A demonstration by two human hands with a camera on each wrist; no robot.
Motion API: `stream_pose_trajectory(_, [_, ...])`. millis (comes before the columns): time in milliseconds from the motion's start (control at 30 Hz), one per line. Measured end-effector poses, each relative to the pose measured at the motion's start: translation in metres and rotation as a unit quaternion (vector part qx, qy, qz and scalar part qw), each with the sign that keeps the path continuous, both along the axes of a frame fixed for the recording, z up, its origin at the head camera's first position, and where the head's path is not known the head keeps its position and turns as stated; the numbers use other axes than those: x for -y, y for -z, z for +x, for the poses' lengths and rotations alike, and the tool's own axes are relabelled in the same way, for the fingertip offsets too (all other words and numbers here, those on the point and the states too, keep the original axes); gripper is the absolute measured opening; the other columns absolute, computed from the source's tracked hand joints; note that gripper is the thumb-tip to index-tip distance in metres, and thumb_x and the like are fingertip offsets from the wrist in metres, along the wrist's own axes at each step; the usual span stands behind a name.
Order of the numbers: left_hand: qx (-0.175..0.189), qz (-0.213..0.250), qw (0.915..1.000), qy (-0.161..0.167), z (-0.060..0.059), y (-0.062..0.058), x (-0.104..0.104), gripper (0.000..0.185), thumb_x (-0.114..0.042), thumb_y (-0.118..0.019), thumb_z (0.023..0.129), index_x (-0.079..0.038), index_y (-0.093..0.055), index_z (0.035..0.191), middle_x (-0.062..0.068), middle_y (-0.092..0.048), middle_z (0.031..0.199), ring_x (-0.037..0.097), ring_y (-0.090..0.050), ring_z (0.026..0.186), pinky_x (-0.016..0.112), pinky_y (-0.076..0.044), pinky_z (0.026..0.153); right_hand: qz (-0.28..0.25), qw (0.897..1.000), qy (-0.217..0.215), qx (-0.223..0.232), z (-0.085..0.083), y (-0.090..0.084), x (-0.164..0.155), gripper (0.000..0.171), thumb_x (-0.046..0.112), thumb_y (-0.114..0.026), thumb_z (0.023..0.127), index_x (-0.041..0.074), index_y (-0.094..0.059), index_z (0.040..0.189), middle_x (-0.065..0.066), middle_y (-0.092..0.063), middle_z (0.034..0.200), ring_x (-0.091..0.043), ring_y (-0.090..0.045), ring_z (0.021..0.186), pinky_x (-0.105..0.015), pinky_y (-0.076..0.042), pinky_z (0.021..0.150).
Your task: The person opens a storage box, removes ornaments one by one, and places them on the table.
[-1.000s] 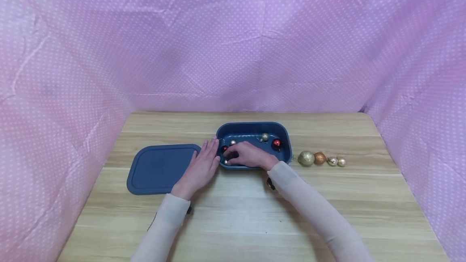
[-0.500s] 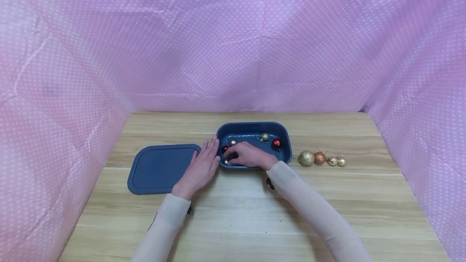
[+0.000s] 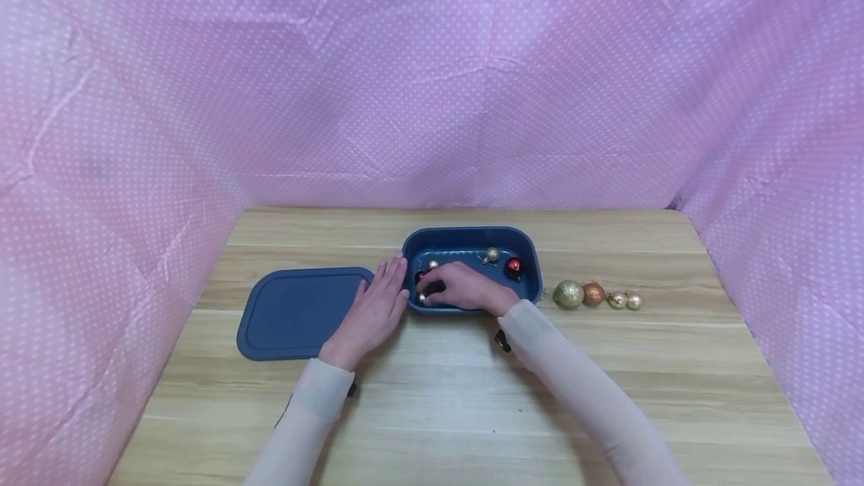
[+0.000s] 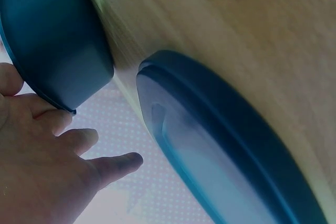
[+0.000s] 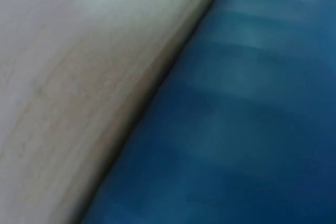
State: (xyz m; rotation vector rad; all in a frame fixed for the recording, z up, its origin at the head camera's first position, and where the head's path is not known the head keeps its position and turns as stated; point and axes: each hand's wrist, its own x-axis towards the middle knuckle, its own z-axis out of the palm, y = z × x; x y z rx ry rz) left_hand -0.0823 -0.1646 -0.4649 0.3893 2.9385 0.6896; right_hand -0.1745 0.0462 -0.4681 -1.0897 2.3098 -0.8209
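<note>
In the head view a dark blue rectangular box [image 3: 472, 232] stands on the table with several small Christmas baubles in it. My right hand [image 3: 466, 287] reaches over the near rim into its left part; thumb and fingers pinch a small gold bauble [image 3: 421, 298]. Beside these fingers lie a dark red bauble [image 3: 420, 276] and another small gold one. A shiny red bauble [image 3: 514, 268] and a glittery gold bauble [image 3: 492, 254] sit at the box's right side. My left hand [image 3: 370, 315] rests its extended fingers against the box's left wall. The right wrist view shows only the box's outer wall [image 5: 236, 119].
The blue lid [image 3: 297, 313] lies flat on the table left of the box, partly under my left hand. Right of the box, a large glitter gold bauble [image 3: 568, 294], an orange one [image 3: 593, 294] and two small gold ones [image 3: 625, 300] lie in a row. Pink dotted cloth [image 3: 432, 96] hangs behind.
My right fingertips and the small baubles at the box's left end shift very slightly to the right. Otherwise both hands stay where they were.
</note>
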Motion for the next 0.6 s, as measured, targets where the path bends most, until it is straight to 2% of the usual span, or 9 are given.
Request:
stream_pose_trajectory(200, [-0.004, -0.003, 1.0000, 0.000, 0.000, 0.000, -0.001, 0.059, -0.028, -0.038, 0.113, -0.007, -0.020, 0.165, 0.009, -0.015, 0.173, 0.038, -0.016, 0.157, 0.074, -0.019, 0.116, -0.028, 0.999, 0.029, -0.009, 0.004, -0.006, -0.010, 0.029, 0.021, -0.072, 0.099, 0.014, -0.074, 0.127, 0.001, -0.072, 0.127, -0.016, -0.062, 0.126, -0.039, -0.045, 0.111])
stream_pose_trajectory(600, [0.004, -0.005, 1.0000, -0.006, 0.000, -0.001, -0.001, 0.059, -0.030, -0.038, 0.113, -0.009, -0.019, 0.166, 0.008, -0.016, 0.173, 0.037, -0.016, 0.157, 0.073, -0.020, 0.116, -0.094, 0.990, 0.095, -0.036, 0.014, -0.022, -0.031, 0.029, 0.026, -0.074, 0.098, 0.016, -0.075, 0.125, 0.000, -0.072, 0.127, -0.017, -0.064, 0.123, -0.042, -0.049, 0.107])
